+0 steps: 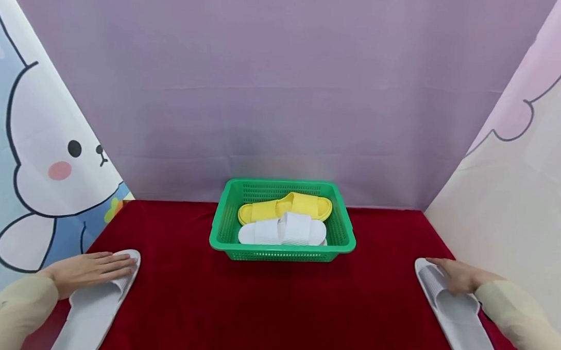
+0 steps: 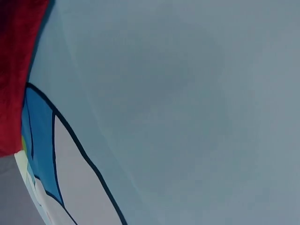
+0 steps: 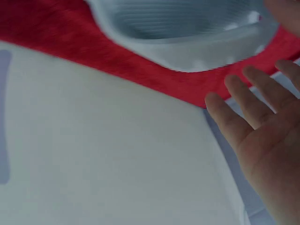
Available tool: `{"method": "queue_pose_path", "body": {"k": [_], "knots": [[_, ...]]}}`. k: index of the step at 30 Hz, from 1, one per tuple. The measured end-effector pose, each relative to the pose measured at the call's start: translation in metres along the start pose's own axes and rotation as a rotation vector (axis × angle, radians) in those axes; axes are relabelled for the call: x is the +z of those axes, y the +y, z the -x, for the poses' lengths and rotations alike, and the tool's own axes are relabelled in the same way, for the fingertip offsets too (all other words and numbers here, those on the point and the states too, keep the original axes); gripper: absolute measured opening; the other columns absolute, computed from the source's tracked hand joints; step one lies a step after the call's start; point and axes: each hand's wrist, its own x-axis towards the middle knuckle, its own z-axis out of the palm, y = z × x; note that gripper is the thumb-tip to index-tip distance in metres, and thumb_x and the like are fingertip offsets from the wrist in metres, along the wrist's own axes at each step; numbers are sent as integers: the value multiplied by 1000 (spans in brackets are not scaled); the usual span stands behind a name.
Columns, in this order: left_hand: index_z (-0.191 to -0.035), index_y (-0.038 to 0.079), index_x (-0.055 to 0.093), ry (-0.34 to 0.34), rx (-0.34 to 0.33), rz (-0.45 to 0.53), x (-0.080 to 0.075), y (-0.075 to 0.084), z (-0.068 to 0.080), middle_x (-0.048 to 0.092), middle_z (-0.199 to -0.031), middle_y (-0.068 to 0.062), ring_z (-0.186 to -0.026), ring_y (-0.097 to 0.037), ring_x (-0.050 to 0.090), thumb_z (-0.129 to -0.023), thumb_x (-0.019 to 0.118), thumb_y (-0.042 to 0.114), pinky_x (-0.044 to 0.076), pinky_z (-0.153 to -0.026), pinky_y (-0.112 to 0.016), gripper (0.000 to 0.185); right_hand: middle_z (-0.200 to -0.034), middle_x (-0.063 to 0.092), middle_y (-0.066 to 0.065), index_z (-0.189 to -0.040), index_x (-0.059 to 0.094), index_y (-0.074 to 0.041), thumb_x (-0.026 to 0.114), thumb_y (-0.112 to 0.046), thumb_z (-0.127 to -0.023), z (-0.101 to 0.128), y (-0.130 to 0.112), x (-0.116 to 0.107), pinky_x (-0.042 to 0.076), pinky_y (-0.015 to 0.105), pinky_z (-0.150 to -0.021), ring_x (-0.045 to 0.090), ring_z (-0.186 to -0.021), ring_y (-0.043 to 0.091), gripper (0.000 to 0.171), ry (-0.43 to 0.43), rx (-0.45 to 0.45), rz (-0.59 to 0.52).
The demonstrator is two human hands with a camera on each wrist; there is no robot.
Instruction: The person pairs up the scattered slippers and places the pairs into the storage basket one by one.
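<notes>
Two hands rest on two white slippers at the near corners of a red bench.

Head view: the left hand (image 1: 89, 271) lies flat, fingers straight, on the left white slipper (image 1: 95, 307); the right hand (image 1: 460, 276) lies on the right white slipper (image 1: 456, 315), its fingers apparently relaxed. A green basket (image 1: 223, 229) at the far middle holds a yellow slipper (image 1: 279, 207) and a white pair (image 1: 283, 230). Left wrist view: only the cartoon backdrop (image 2: 187, 112) and a red strip. Right wrist view: open fingers (image 3: 234, 122) spread beside the blurred slipper.

soft, even light – faint shadows, blurry wrist views, wide-angle edge stretch
</notes>
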Motion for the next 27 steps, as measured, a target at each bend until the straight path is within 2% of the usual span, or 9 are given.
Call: {"method": "queue_pose_path", "body": {"k": [2, 3, 6, 10, 13, 17, 19, 23, 27], "knots": [[-147, 24, 15, -13, 20, -27, 4, 2, 0, 23, -148, 5, -130, -19, 24, -29, 89, 33, -20, -108, -28, 139, -118, 51, 28, -126, 44, 11, 53, 16, -62, 0, 3, 0, 42, 35, -76, 46, -92, 31, 64, -32, 37, -20], [-147, 24, 15, -13, 23, -30, 5, 3, 1, 21, -149, 5, -131, -20, 23, -29, 90, 33, -20, -108, -29, 140, -118, 51, 29, -125, 45, 10, 52, 16, -64, 0, 4, 1, 43, 39, -80, 47, -95, 32, 62, -33, 39, -12], [-146, 26, 15, -7, 22, -15, 10, 5, 3, 22, -149, 5, -130, -20, 22, -28, 91, 28, -20, -108, -29, 140, -119, 49, 32, -123, 46, 11, 52, 16, -65, 0, 5, 3, 42, 52, -87, 48, -102, 38, 58, -25, 32, -10], [-145, 25, 19, 5, 17, 25, 13, 3, 1, 26, -147, 3, -130, -20, 20, -30, 90, 27, -20, -108, -27, 136, -121, 47, 34, -123, 45, 13, 52, 18, -65, 2, 7, 5, 38, 60, -90, 46, -109, 46, 59, -13, 19, -2], [-144, 24, 23, 15, 11, 71, 13, 1, -1, 32, -144, 1, -133, -17, 12, -30, 90, 27, -22, -106, -24, 132, -122, 46, 34, -124, 44, 14, 53, 18, -67, 3, 8, 5, 35, 63, -91, 44, -112, 51, 58, -18, 20, 2], [-141, 24, 31, 34, -15, 125, 10, 2, -3, 39, -139, -2, -139, -10, -7, -35, 89, 22, -21, -104, -17, 121, -120, 47, 35, -124, 44, 13, 54, 17, -68, 3, 9, 4, 35, 63, -91, 43, -111, 52, 57, -18, 23, 8], [-140, 22, 34, 46, -57, 166, 7, 4, -5, 42, -137, -4, -138, -6, -14, -37, 87, 17, -20, -102, -12, 116, -117, 48, 34, -123, 45, 13, 55, 17, -68, 3, 10, 3, 35, 64, -90, 44, -110, 52, 55, -10, 15, 22], [-138, 15, 39, 77, -173, 201, -1, 6, -4, 42, -137, -6, -138, -2, -14, -38, 85, 5, -16, -103, -9, 110, -111, 51, 32, -120, 47, 13, 55, 16, -69, 2, 10, 2, 37, 63, -89, 47, -106, 50, 52, 4, -11, 59], [-137, 11, 40, 96, -311, 226, -11, 5, -2, 41, -138, -4, -137, 3, -12, -38, 87, 12, -13, -103, -7, 109, -105, 54, 29, -117, 49, 15, 54, 17, -66, 3, 10, 1, 41, 59, -86, 52, -101, 46, 50, 39, -45, 96]]}}
